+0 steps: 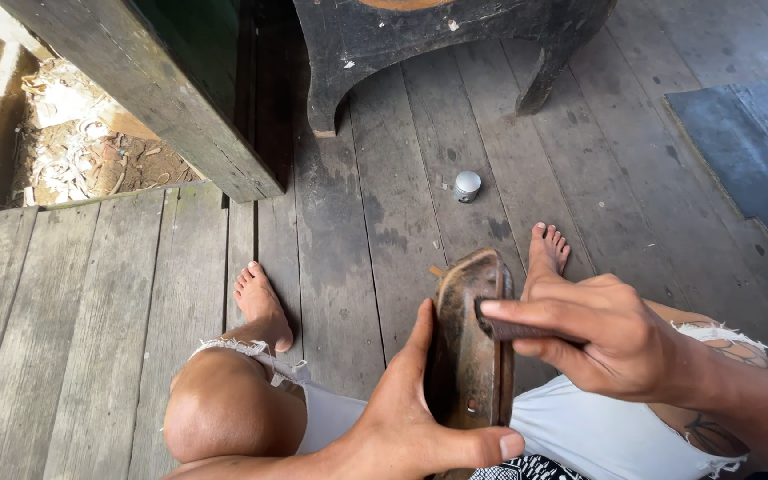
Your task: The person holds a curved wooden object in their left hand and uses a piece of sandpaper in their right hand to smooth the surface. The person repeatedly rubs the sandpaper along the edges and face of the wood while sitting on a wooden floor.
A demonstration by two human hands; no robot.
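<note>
Two hands work one shoe (468, 342) in the head view: the left hand (411, 418) clamps it from below, thumb along its left edge and fingers wrapped under the near end, sole turned up over the lap, while the right hand (611, 342) pinches a dark brush (513, 331) laid across the sole just beyond the left thumb. The step looks like scrubbing the worn, brown, oval sole, and the next stroke likely calls for steady pressure along its length. Well past the fingertips, a small round silver tin (467, 186) sits on the grey, weathered plank floor (384, 222).
</note>
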